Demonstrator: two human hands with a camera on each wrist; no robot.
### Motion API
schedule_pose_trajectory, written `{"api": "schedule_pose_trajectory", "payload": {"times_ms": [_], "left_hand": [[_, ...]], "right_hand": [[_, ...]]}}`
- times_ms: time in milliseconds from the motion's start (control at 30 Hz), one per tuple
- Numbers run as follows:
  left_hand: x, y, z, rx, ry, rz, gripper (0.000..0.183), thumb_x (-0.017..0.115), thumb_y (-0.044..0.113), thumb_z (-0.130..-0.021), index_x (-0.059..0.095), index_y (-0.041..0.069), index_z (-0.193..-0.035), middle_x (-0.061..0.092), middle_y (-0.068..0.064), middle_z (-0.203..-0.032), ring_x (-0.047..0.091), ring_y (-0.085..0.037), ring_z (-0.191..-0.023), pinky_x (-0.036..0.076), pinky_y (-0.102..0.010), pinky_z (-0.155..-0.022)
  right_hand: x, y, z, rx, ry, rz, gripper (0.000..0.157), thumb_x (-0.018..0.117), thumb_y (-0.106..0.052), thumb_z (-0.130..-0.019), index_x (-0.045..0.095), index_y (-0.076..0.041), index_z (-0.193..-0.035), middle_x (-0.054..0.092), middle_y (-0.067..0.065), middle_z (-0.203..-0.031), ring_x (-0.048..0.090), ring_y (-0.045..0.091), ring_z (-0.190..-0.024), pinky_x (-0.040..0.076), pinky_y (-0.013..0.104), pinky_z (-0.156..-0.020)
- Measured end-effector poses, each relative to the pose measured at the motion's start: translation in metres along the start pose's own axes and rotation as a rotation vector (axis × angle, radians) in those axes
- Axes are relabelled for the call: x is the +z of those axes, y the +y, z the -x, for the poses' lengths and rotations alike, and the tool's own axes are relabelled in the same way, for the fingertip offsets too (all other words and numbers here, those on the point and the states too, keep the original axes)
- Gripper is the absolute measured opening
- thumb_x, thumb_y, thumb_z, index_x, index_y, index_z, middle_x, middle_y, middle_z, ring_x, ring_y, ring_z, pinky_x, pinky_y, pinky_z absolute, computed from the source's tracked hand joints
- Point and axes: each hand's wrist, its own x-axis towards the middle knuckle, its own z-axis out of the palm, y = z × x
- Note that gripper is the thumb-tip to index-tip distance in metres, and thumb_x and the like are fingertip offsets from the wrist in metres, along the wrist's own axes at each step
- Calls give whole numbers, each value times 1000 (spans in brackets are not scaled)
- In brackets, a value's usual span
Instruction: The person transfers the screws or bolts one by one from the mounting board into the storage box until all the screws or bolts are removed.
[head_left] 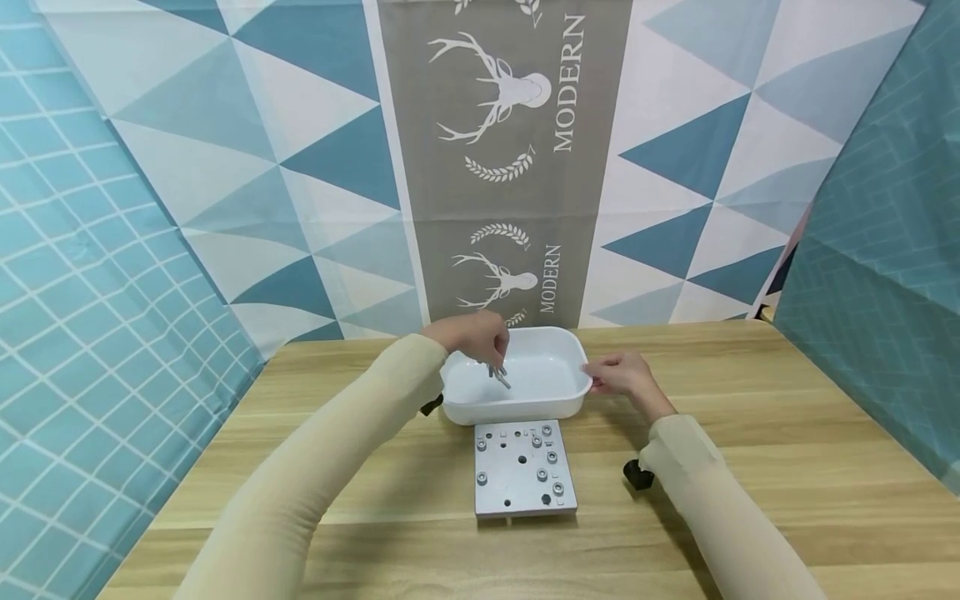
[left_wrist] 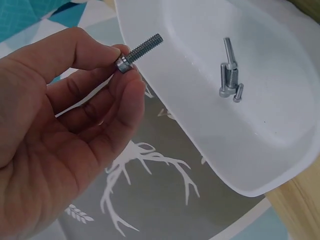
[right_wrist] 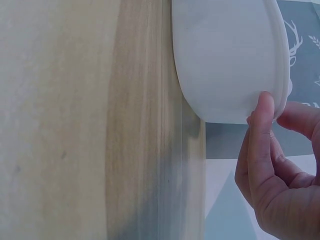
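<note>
In the head view, the tray (head_left: 553, 368) sits near the far edge of the desk (head_left: 750, 400), about midway between its left and right edges, and the plate (head_left: 504, 471), dotted with screw heads (head_left: 552, 457), lies just beside it on the person's side, farther from that edge. The left hand (head_left: 477, 335) hangs over the left part of the tray, fingers pointing down; the right hand (head_left: 621, 372) is at the tray's right end. Metal shows below the left fingertips (held or lying in the tray, this view alone does not settle). In the left wrist view, the thumb and fingertips pinch one screw (left_wrist: 141, 50) by its head; the threaded shank juts free, its long axis slanting away from the palm, tip foremost. Several loose screws (left_wrist: 231, 80) lie bunched on the tray floor, apart from the held one. The left hand is clearly the nearer to both, while the plate lies back toward the person. In the right wrist view, the right hand pinches the tray's rim, one digit against the outer wall.
</note>
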Motion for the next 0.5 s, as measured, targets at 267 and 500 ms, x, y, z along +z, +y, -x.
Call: {"api": "schedule_pose_trajectory", "payload": {"times_ms": [267, 500], "left_hand": [[0, -12, -11, -41, -10, 82, 10, 62, 8, -85, 67, 9, -76, 63, 1, -70, 55, -9, -65, 45, -19, -61], [3, -30, -23, -97, 0, 125, 14, 59, 9, -85, 62, 11, -72, 61, 2, -71, 54, -11, -68, 44, -21, -64]], "right_hand": [[-2, 0, 2, 4, 3, 11, 39, 66, -17, -88, 62, 12, -115, 66, 0, -66, 64, 6, -58, 59, 29, -70], [0, -2, 2, 3, 9, 11, 39, 66, -17, -88, 63, 12, -114, 66, 0, -66, 65, 7, -58, 59, 28, -69]]}}
